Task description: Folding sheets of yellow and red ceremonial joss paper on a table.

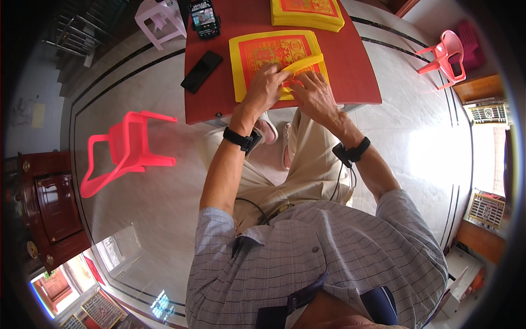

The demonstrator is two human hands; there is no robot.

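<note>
A stack of yellow paper sheets with red print (244, 60) lies near the front edge of the red table. Over its right part, the top sheet is bent into a narrow yellow fold (304, 64) that slants up to the right. My left hand (266, 89) is closed on this paper, its fingertips pinching at the fold. Close beside it, my right hand (316, 97) has bent fingers pressed together on the same sheet. The fingers partly hide the edge that they grip.
A second yellow paper stack (307, 19) sits at the table's (350, 66) far side. Left of the sheets lie a black phone (201, 71) and a lit phone in a stand (204, 19). Pink chairs (129, 142) stand left and far right; a pale stool (159, 22) is at far left.
</note>
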